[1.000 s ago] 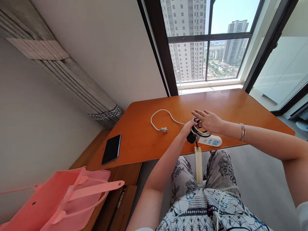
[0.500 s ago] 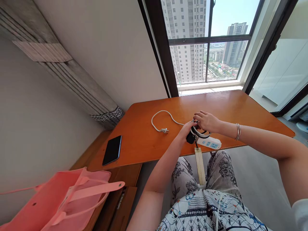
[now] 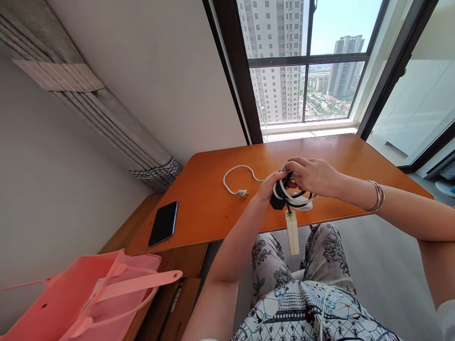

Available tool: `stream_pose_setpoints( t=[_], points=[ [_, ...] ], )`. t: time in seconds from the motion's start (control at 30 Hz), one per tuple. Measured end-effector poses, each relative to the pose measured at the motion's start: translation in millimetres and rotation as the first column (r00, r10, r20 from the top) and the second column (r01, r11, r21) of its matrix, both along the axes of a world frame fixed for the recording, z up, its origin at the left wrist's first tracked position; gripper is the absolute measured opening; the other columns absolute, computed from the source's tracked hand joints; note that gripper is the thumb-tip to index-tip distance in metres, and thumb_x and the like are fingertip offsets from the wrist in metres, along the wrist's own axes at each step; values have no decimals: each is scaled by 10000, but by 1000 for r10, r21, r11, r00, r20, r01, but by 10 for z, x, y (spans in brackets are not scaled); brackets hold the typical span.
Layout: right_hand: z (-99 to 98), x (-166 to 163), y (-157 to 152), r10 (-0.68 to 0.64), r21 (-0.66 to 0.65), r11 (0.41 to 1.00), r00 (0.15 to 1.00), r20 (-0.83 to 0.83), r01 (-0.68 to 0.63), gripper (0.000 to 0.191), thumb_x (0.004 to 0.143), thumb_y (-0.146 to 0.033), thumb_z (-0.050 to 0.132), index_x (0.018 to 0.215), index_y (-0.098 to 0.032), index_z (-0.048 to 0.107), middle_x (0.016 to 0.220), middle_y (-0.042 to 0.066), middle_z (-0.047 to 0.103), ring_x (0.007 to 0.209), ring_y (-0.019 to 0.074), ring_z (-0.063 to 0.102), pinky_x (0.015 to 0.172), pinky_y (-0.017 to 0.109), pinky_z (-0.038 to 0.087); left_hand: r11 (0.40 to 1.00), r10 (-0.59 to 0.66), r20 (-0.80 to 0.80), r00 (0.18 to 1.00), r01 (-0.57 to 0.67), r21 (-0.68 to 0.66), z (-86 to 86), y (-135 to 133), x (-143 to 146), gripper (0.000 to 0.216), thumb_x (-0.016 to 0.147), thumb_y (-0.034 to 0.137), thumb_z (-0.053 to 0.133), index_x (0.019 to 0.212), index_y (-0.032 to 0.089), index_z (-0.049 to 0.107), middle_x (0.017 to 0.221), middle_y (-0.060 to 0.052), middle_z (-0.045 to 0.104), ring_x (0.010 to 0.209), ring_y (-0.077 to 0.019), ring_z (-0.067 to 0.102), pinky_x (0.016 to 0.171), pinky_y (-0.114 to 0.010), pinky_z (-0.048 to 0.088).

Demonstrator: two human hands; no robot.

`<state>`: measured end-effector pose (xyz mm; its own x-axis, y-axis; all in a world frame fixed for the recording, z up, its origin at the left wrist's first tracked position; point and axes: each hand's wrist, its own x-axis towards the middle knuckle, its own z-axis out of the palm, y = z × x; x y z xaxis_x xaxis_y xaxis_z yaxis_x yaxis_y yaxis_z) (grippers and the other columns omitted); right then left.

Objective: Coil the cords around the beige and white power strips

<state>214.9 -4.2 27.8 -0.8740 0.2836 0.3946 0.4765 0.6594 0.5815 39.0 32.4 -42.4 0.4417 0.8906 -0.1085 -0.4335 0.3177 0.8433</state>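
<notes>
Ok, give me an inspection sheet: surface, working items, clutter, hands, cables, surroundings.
Surface: orange-brown wooden table.
Working items: black-and-white cable coil; beige bar, likely a power strip, at front edge; white power strip mostly hidden behind coil.
Clutter: tablet at left.
Hands: left hand grips the coil; right hand curls over it.
Cables: white cable with plug runs to left hand.
Surroundings: window ahead; curtain, pink bag left.
</notes>
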Motion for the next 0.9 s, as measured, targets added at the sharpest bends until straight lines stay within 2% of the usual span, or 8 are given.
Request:
stream_pose_setpoints(
  t=[0.13,0.27,0.4,0.5,0.57,0.63,0.73,0.9],
  points=[
    [168,-4,-2,8,50,999,1000,-23,-7,311,1020,-136,374,924,-137,670,1080,106,644,1023,200,590,672,294,497,999,-52,-44,998,52,9,277,87,-45,309,842,395,593,651,153,616,448,2,560,435,-134,566,461,-231,485],
    [197,31,113,-49,7,999,998,-35,49,291,1020,-165,399,909,-121,665,1093,123,647,1070,222,588,683,299,504,998,-53,-74,996,56,42,392,191,23,279,874,387,598,768,137,661,552,-16,649,520,-155,644,532,-242,530],
    [119,82,238,-92,-54,994,995,-30,91,246,996,-158,458,904,-114,682,1104,138,648,1129,246,571,750,332,534,994,-89,-35,995,91,64,240,289,68,175,825,277,666,912,127,688,744,-44,736,666,-168,710,669,-258,569],
    [19,100,272,-95,-54,994,995,-13,95,240,983,-139,469,930,-112,702,1136,143,652,1177,260,557,748,334,550,986,-152,-6,988,152,70,62,343,37,227,760,201,724,969,118,685,787,-57,745,736,-176,724,814,-299,570],
    [-49,97,268,-90,-38,995,996,-11,89,246,980,-129,469,937,-105,710,1150,148,655,1208,266,550,753,328,557,980,-196,9,981,195,41,-22,364,7,237,755,209,735,965,114,679,809,-67,747,767,-182,728,875,-318,557],
    [-107,89,254,-76,-24,997,997,-17,76,252,981,-130,467,934,-100,713,1134,150,663,1199,266,562,762,327,562,976,-218,39,975,219,-17,-63,370,-8,236,795,299,703,932,109,676,805,-85,744,785,-202,728,886,-341,558],
    [-164,84,246,-63,-11,998,998,-29,63,261,990,-138,455,944,-106,711,1102,147,672,1170,258,585,758,325,565,976,-161,86,983,172,-137,-74,342,20,315,873,404,562,830,110,666,744,-105,724,764,-235,718,847,-389,574],
    [-219,121,299,-29,10,1000,999,-37,29,289,1001,-132,430,931,-127,710,1130,144,673,1233,246,568,789,322,565,978,8,118,993,16,-208,-112,243,126,200,892,153,486,767,131,642,642,-50,678,651,-145,665,873,-322,560]
  ],
)
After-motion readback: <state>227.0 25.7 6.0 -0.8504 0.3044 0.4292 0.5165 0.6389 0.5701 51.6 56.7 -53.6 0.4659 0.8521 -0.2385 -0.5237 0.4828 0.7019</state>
